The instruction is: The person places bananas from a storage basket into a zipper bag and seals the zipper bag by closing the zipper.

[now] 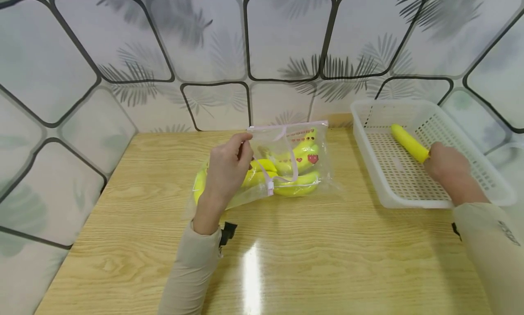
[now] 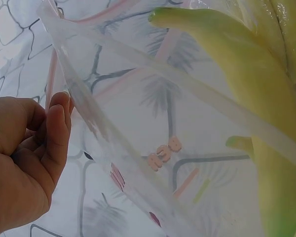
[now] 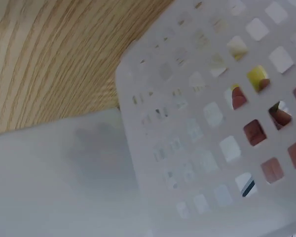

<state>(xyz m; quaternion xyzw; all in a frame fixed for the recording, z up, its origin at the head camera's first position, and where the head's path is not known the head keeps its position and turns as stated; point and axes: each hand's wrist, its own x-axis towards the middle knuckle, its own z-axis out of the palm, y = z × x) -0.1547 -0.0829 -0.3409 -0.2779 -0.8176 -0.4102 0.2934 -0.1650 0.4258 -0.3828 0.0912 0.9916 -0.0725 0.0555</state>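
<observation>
A clear zip bag (image 1: 329,169) with pink trim and printed hearts lies on the table, several yellow bananas (image 1: 299,187) inside it. My left hand (image 1: 229,165) pinches the bag's edge at its mouth; in the left wrist view, thumb and fingertips of the left hand (image 2: 29,153) meet at the pink strip, and a green-tipped banana (image 2: 251,84) shows through the plastic. At the right, my right hand (image 1: 448,169) grips one end of a yellow banana (image 1: 409,142) inside a white basket (image 1: 370,162). In the right wrist view the basket wall (image 3: 187,163) mostly hides that hand.
The wooden table (image 1: 319,256) extends in front of both arms. Behind it stands a wall covering (image 1: 286,37) with black outlines and leaf prints. The basket has raised, perforated sides and sits near the back right.
</observation>
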